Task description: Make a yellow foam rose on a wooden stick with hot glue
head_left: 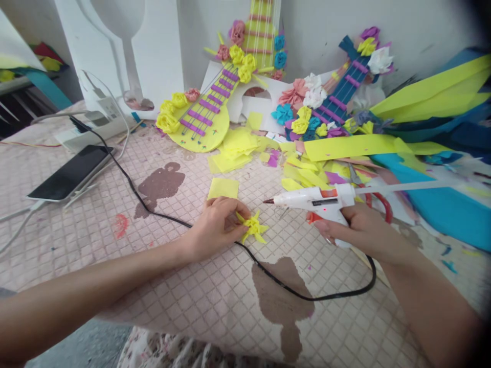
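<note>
While the left hand (213, 225) pinches the yellow, pointed-petal paper flower (256, 227) against the quilted, pale pink cloth (172, 306), the right hand (368, 230) grips the white glue gun (303, 197) by its handle. The dark nozzle (269, 201) sits at one o'clock from the flower, pointing toward nine o'clock, apart from the petals. A square yellow sheet (223, 188) lies at eleven o'clock from the flower.

For good control, steady the flower by an outer petal, with the fingertips clear of the hot nozzle. Tilt the nozzle down before bringing it close, and squeeze the orange trigger (313, 217) lightly; excess glue would probably soak or stiffen the thin paper. Guide the black cable (330, 297), which loops through six o'clock, clear of the petals.

The petals under the left fingertips are hidden, as is the cable section behind the left hand. Any glue at the nozzle cannot be made out. Paper strips partly cover the red-handled scissors (385, 207) at two o'clock. The upper frame edge cuts off the yellow, flower-trimmed instrument neck (261, 25) at twelve o'clock.
</note>
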The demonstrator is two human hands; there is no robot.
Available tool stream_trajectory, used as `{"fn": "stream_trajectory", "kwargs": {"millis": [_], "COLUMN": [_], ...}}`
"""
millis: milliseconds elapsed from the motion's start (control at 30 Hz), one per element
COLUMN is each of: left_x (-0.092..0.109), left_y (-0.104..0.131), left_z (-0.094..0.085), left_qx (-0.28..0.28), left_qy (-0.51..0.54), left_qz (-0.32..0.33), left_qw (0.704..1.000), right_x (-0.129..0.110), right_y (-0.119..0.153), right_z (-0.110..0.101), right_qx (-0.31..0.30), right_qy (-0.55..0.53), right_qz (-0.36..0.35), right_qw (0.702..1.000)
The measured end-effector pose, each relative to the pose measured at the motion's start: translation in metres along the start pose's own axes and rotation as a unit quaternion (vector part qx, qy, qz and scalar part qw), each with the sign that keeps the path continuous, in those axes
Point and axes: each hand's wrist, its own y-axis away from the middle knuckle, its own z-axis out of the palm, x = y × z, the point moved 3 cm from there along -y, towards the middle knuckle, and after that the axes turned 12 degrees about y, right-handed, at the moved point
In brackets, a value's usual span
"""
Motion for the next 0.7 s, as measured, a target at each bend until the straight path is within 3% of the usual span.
{"fn": "stream_trajectory", "kwargs": {"millis": [233,533,700], "left_x": [-0.004,-0.004,-0.002], "left_y": [0.003,0.002,0.004], "left_z": [-0.005,-0.012,-0.016], "left_qx": [-0.033,-0.054,-0.044], "left_qy": [0.029,0.008,-0.025], "left_qz": [0.019,0.042,0.049], "left_qw": [0.999,0.998,0.998], "right_x": [0.003,0.009,0.005], "right_y": [-0.002,-0.012,-0.018], "right_z": [0.001,0.008,0.016], "right_qx": [0.014,0.163,0.176], "right_qy": [-0.041,0.052,0.074], "right_qz": [0.043,0.045,0.042], "right_qw": [0.998,0.984,0.981]}}
